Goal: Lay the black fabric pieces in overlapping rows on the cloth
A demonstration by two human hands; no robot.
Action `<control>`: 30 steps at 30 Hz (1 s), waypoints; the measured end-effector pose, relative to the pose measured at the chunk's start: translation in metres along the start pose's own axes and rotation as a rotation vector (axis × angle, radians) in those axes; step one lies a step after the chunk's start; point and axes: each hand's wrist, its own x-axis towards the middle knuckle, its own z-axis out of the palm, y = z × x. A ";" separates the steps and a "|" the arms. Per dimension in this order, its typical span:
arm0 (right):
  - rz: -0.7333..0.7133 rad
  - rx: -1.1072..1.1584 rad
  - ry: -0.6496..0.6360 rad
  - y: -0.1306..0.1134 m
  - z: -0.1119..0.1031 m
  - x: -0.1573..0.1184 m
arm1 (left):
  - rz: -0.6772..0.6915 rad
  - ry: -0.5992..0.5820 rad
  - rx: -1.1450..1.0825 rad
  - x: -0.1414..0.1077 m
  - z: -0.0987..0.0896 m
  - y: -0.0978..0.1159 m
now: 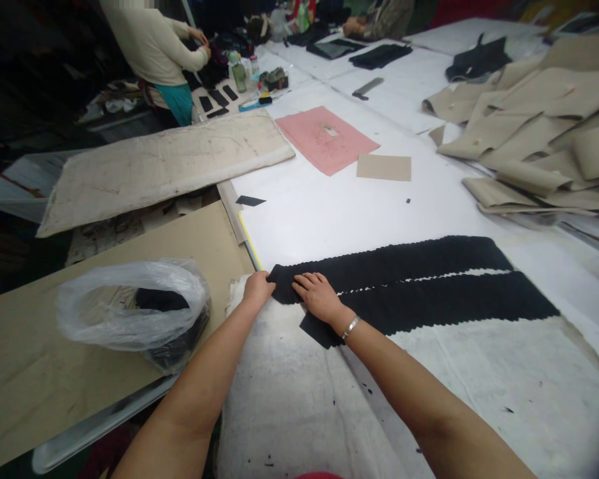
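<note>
Two long rows of overlapping black fabric pieces lie side by side on the white table, a far row (404, 259) and a near row (459, 303). Their long edges look stepped, with a thin white gap between them. My left hand (257, 290) pinches the left end of the far row, its fingertips at the edge. My right hand (322, 298) lies on the same row a little to the right, fingers stretched out and palm down, gripping nothing. Under its wrist, a black piece (322, 329) sticks out askew at the left end of the near row.
A plastic bag (130, 332) with dark pieces stands on a tan board (24, 372) at left. Beyond are a padded board (170, 166), a pink sheet (324, 140) and a beige card (384, 167). Beige material (539, 113) is heaped right. A person (154, 53) stands far left.
</note>
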 end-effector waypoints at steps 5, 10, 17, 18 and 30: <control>-0.016 -0.004 -0.013 0.001 0.002 0.002 | -0.017 0.005 0.010 0.000 -0.001 -0.001; -0.024 0.000 -0.029 0.000 0.002 0.004 | -0.034 -0.015 0.006 0.002 0.000 -0.006; -0.037 0.009 -0.036 0.001 -0.002 0.008 | -0.022 -0.021 -0.028 0.003 0.000 -0.009; -0.040 0.011 -0.037 0.001 -0.002 0.009 | -0.020 -0.022 -0.027 0.003 0.000 -0.009; -0.075 0.028 -0.033 0.003 -0.001 0.004 | 0.020 -0.020 -0.050 0.004 0.003 -0.015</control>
